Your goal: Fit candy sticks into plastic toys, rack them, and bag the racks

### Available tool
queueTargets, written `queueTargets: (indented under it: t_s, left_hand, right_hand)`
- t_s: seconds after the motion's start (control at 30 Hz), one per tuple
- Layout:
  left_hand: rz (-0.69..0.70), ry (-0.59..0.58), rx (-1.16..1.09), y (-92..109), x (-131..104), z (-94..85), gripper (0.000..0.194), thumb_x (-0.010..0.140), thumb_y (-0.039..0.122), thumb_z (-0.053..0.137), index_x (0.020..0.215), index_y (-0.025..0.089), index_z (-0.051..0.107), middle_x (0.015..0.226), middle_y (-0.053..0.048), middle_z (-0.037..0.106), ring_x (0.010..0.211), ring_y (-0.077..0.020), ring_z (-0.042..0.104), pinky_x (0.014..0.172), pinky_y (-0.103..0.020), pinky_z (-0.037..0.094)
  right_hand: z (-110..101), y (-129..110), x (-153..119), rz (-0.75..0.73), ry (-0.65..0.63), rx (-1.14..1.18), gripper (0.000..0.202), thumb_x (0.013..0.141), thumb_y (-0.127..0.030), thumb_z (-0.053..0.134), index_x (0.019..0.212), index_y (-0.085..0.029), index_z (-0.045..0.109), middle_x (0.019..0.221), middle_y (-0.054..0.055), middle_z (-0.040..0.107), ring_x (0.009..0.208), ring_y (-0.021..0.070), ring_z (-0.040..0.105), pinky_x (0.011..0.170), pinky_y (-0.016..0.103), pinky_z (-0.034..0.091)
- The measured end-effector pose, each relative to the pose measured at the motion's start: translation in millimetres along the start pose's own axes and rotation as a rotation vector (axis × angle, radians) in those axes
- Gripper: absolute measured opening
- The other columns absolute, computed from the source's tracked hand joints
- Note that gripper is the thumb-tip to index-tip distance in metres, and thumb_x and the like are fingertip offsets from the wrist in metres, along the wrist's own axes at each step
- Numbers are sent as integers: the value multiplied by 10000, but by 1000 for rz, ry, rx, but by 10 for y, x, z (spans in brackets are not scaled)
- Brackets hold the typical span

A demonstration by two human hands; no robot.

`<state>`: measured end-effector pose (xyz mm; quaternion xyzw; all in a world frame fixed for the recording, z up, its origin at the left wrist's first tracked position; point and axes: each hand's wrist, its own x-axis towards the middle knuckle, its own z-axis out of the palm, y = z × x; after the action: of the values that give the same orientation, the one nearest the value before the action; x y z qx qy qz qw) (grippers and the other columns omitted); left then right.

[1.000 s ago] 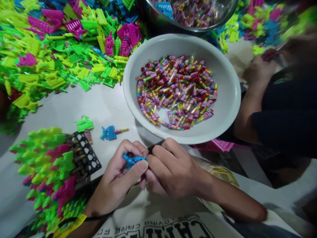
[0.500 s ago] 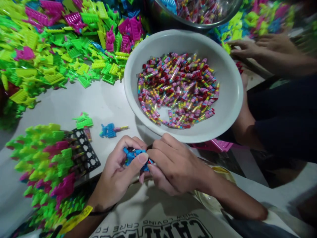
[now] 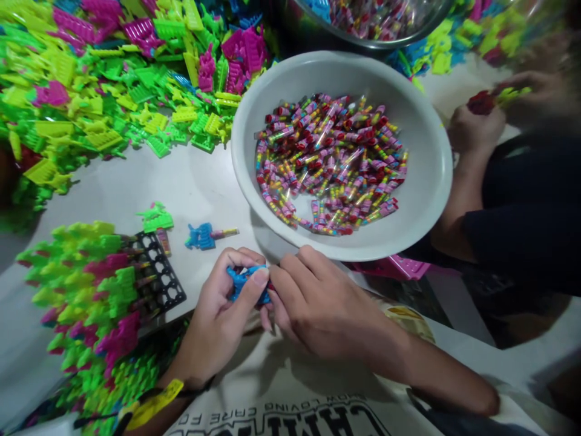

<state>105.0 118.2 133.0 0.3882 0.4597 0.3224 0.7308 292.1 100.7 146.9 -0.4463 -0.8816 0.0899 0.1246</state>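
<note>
Between my hands, in front of my chest, is a blue plastic toy (image 3: 249, 282). My left hand (image 3: 222, 321) is closed round it, the thumb pressed on its top. The fingers of my right hand (image 3: 318, 303) are pinched at the toy's right end; what they grip there is mostly hidden. On the white table (image 3: 190, 175) lies another blue toy (image 3: 200, 236) with a candy tube (image 3: 225, 232) sticking out to its right. A green toy (image 3: 157, 216) lies left of it, by a loose candy tube (image 3: 163, 241).
A white basin (image 3: 426, 212) holds many candy tubes, with a metal bowl (image 3: 390, 42) behind. Colourful toys (image 3: 109, 91) are heaped at back left. A black rack (image 3: 170, 281) of assembled toys stands left. At right, a person's hands (image 3: 481, 130) hold red and yellow-green pieces.
The view has shifted slightly. My right fingers have closed in on the blue toy's end, covering the red bit seen there before. The other person's hands have moved right and now hold pieces.
</note>
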Motion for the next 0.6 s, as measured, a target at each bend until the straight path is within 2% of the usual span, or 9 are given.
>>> queueTargets:
  t_s: [0.07,0.17,0.3,0.47,0.6]
  left_hand:
    - [-7,15,25,24,15,-5,211,1058,399,700,1065,225,579,1078,-10,598,708,-103,674,541,-232,632]
    - [-28,-2,38,67,13,-30,246,1050,438,707,1084,221,595,1038,-20,652,702,-136,715,530,-265,658]
    - [-79,-5,46,85,-3,-58,298,1040,482,712,1089,218,583,910,-22,709,653,-173,751,502,-282,658]
    - [-88,52,63,27,26,-110,360,1026,540,711,1080,233,531,801,0,723,600,-192,756,490,-284,639]
    - [-167,1,5,31,-17,-163,408,1021,583,700,1095,254,472,717,21,736,523,-195,742,442,-245,583]
  right_hand:
    - [-54,12,-8,5,-14,52,257,1113,-198,457,971,-154,666,885,87,634,808,267,513,726,443,397]
    - [-172,86,-64,114,-46,281,211,1139,-228,493,1105,-143,684,963,82,693,889,242,618,798,398,475]
    - [-266,205,-157,261,-100,519,186,1149,-280,560,1268,-212,685,1048,41,752,930,188,710,840,318,523]
    - [-165,211,-161,216,-83,442,219,1157,-269,543,1313,-198,679,1063,78,770,917,214,723,817,330,542]
    - [-104,137,-85,137,-28,338,217,1165,-258,524,1309,-172,662,1038,84,765,881,212,713,758,324,534]
